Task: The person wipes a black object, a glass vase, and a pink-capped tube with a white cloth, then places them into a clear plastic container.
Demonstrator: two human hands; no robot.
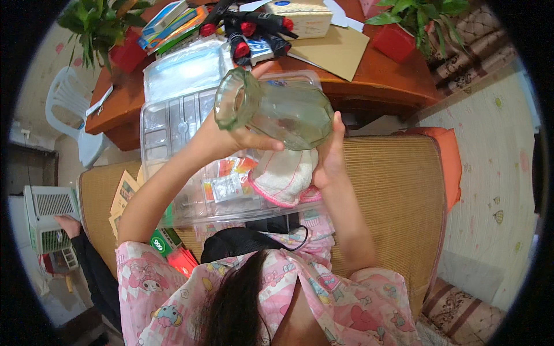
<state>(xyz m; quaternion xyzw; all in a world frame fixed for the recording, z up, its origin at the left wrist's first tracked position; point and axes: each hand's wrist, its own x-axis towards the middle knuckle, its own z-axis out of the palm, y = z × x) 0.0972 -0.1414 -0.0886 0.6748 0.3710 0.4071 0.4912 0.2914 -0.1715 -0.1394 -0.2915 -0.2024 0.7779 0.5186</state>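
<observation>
A pale green glass vase (294, 113) with a scalloped rim lies tilted on its side in the air, its mouth facing left. My left hand (233, 135) holds it near the neck, thumb along the underside and fingers behind the glass. At the base, the thumb of my right hand (331, 158) rests against the vase. A white cloth (283, 178) with pink edging hangs from the right hand below the vase; the gripping fingers are partly hidden. Under both hands is a clear plastic box or lid (186, 190), with several small sachets (225, 186) showing at it.
On the wooden table (389, 86) are black-wrapped red flowers (246, 32), a tissue box (301, 19), a brown envelope (333, 52) and potted plants (396, 41). A woven mat (394, 207) covers the seat. Another person's hand (69, 225) is near a white appliance (52, 205) at left.
</observation>
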